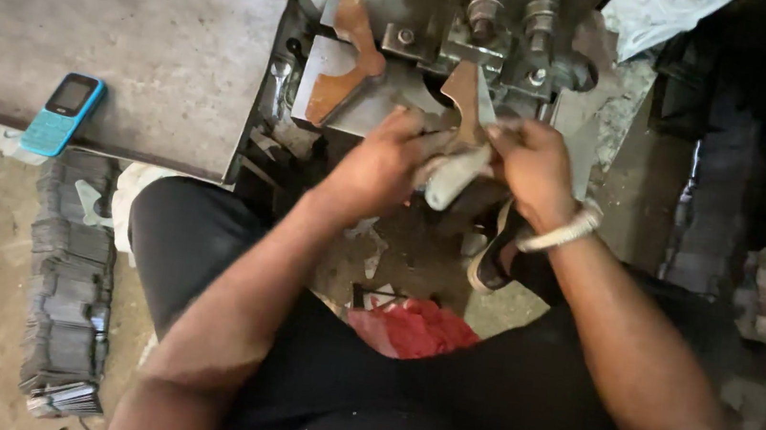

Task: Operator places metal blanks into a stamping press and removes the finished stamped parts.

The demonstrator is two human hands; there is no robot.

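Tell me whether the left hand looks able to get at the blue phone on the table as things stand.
Probably yes. The phone lies in the open near the table edge, on the left hand's side, with nothing between them. But that hand is gripping the pale piece with the right hand.

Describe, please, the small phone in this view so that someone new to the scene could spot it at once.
Start at the big grey metal table that fills the upper left. Follow its near edge leftward to the mobile phone lying flat close to that edge, well away from both hands. Its bright turquoise body and dark screen set it apart from the dull grey surface and the dark stacks on the floor below.
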